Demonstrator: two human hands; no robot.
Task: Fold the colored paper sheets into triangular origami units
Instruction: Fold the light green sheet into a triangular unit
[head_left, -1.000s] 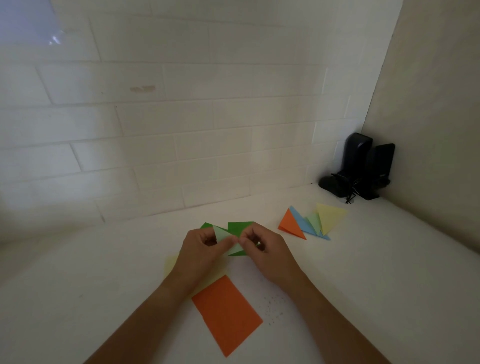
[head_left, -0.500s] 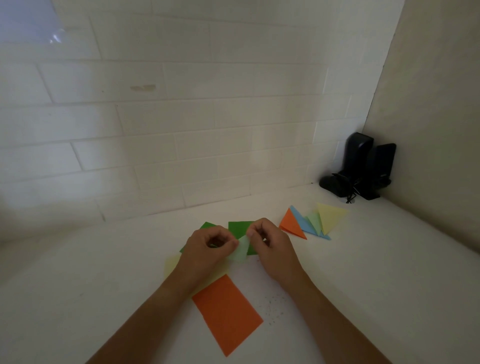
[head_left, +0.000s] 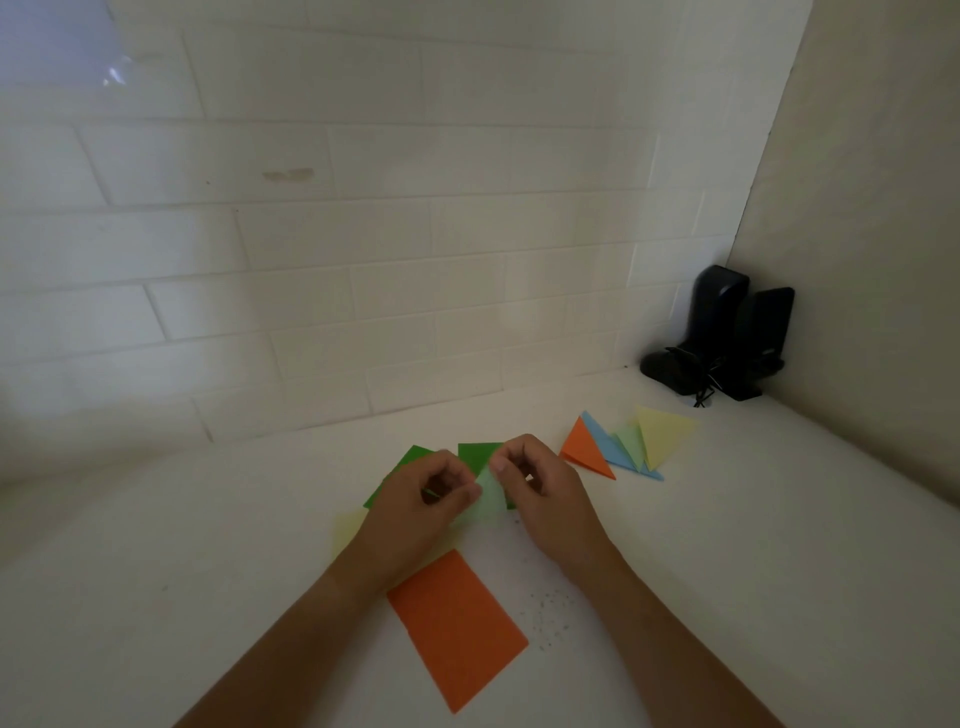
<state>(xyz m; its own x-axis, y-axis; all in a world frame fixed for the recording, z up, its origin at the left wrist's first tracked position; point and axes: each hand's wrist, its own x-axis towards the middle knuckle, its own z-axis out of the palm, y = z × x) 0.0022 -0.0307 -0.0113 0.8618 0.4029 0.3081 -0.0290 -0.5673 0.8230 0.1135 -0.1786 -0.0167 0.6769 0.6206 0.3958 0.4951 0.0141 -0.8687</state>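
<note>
Dim soft light, upper-left glare, wide-angle edge bending, slight blur

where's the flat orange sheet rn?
Head view: the flat unfolded orange paper sheet lies on the white table, low centre, between the forearms, just nearer the person than both hands.

Just one view here, head-mounted and wide-angle. Looks forward and down over the white tabletop (head_left: 779, 545) toward a tiled wall (head_left: 363, 234), with the room corner off to the right. Sits pretty close: both forearms come in from the bottom edge, left hand (head_left: 415, 499) and right hand (head_left: 545, 493) near frame center. Straight lines bend toward the edges.
</note>
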